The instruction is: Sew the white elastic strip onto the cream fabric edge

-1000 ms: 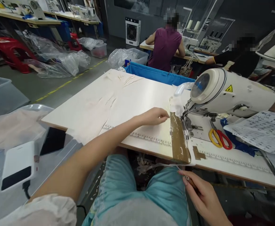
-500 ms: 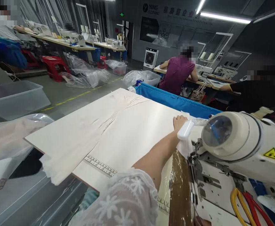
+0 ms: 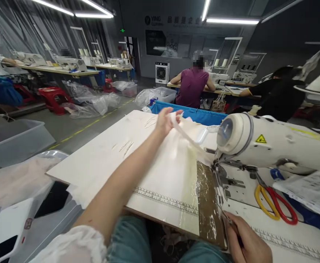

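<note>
My left hand [image 3: 167, 122] is raised over the white table board, its fingers closed on a thin pale fabric strip [image 3: 189, 138]. Slanting down to the right, the strip runs to the presser area of a white sewing machine [image 3: 261, 137]. At the front edge beside brown tape [image 3: 208, 204], my right hand [image 3: 249, 239] is closed around a thin pointed metal tool [image 3: 223, 212], whose kind I cannot make out. More sheer pale fabric lies on the board beneath my left arm. Scissors with yellow and red handles [image 3: 276, 206] rest on the machine bed.
A printed ruler [image 3: 165, 201] runs along the board's front. At left, pale fabric in clear plastic [image 3: 23, 175] lies near a white device [image 3: 10, 226]. A blue cloth bin [image 3: 187, 111] stands behind the board. Other people sit at machines farther off, including one in a purple top [image 3: 192, 87].
My left hand has moved back from beside the machine, leftward and up, with the fabric strip in its fingers. My right hand with the metal tool has come into clear view. The camera has turned right.
</note>
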`<state>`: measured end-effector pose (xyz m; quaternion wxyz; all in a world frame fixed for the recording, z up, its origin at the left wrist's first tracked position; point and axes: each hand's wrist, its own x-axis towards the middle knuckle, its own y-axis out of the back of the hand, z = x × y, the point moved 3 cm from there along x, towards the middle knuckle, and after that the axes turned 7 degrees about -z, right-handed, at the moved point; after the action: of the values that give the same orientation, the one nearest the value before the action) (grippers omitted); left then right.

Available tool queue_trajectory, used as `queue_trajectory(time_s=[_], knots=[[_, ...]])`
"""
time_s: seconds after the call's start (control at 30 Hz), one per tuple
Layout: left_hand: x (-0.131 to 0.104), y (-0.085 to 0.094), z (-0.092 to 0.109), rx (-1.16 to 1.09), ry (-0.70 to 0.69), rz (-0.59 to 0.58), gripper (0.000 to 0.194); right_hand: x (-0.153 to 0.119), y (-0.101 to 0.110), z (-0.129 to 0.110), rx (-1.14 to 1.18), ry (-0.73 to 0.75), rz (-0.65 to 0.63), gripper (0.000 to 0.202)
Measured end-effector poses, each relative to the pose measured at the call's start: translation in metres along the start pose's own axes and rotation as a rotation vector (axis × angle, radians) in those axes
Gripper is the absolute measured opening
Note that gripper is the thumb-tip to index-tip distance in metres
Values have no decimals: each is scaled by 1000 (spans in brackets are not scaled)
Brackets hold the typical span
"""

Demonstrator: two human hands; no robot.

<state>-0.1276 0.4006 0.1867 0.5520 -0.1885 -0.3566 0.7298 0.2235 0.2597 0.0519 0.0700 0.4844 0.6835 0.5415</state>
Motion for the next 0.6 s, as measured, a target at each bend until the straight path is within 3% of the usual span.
queue_trajectory(time_s=[0.13, 0.17, 0.23, 0.3, 0.43, 0.53, 0.6], knots=[[-75, 22, 89, 146, -276, 68, 26, -3, 5, -10, 154, -123, 5, 29], [-99, 29, 105, 146, -351, 101, 27, -2, 7, -19, 215, -158, 15, 29], [-150, 42, 121, 207, -368, 87, 30, 6, 12, -46, 348, -157, 24, 25], [-201, 53, 119, 346, -315, -34, 32, 28, 17, -80, 458, -35, 7, 20], [-284, 72, 80, 591, -110, -309, 36, 102, 11, -137, 492, 245, -53, 22], [-320, 75, 53, 691, -87, -448, 41, 155, -27, -156, 485, 257, -237, 32], [-334, 73, 45, 681, -126, -456, 42, 176, -58, -161, 462, 285, -335, 42]])
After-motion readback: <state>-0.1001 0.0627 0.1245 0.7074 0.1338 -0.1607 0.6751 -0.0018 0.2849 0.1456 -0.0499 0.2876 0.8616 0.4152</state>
